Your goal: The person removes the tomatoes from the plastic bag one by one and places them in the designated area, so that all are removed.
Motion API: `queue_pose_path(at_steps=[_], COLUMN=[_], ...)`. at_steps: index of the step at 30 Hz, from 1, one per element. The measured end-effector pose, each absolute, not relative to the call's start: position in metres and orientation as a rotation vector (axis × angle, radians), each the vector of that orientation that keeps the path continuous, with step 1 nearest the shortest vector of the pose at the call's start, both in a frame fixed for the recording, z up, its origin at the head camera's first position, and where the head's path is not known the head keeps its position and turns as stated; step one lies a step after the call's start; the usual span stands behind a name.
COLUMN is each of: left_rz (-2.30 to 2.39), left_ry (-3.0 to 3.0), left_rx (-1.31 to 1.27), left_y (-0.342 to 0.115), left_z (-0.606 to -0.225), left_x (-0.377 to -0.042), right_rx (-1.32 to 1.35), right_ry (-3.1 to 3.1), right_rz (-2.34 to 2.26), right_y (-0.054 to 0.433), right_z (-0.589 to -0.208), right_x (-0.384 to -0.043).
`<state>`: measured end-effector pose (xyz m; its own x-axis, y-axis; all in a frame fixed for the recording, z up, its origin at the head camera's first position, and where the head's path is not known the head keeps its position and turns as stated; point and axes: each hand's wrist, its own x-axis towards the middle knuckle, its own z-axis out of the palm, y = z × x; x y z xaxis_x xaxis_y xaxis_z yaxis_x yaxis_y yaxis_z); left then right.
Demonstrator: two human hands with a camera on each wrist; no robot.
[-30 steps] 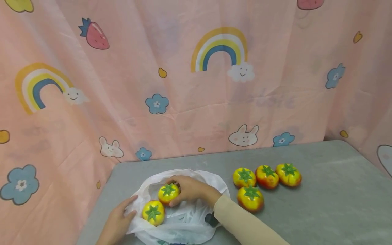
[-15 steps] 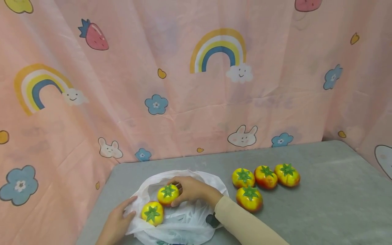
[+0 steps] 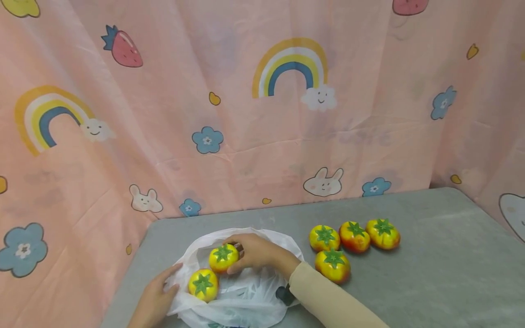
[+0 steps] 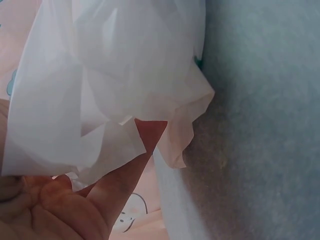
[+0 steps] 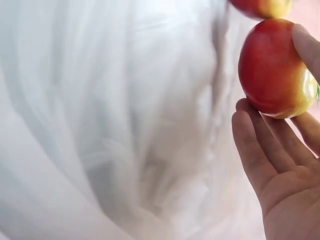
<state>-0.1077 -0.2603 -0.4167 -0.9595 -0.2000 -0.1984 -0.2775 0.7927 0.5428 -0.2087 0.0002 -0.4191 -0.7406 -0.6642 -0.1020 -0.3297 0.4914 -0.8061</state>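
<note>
A white plastic bag (image 3: 254, 305) lies spread with its mouth open on the table. At its left side my left hand (image 3: 156, 291) holds the rim, and in the left wrist view the thumb (image 4: 120, 187) overlaps the thin plastic. My right hand (image 3: 256, 253) reaches over the bag's mouth and grips a yellow-and-red tomato (image 3: 223, 258) with a green star-shaped top. Fingers lie under that tomato (image 5: 275, 70) and the thumb on its side in the right wrist view. A second tomato (image 3: 203, 285) sits inside the bag near my left hand.
Several more tomatoes (image 3: 332, 265) stand grouped on the grey table (image 3: 434, 273) right of the bag. A black object (image 3: 285, 295) shows beside my right sleeve. Behind the table hangs a pink patterned curtain (image 3: 246, 177).
My right hand has lifted very slightly with the tomato it grips. The left hand keeps its hold on the bag, and the head view has shifted a little.
</note>
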Motion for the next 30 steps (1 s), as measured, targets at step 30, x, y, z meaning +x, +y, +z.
queue_pose_path(at_steps=[30], left_rz=[0.896], left_ry=[2.883], left_rx=[-0.328], left_y=[-0.263], left_z=[-0.415], left_x=[-0.106], right_rx=[-0.904], right_ry=[2.374], right_rz=[-1.272], right_y=[0.044], right_z=[-0.364], right_x=[-0.186])
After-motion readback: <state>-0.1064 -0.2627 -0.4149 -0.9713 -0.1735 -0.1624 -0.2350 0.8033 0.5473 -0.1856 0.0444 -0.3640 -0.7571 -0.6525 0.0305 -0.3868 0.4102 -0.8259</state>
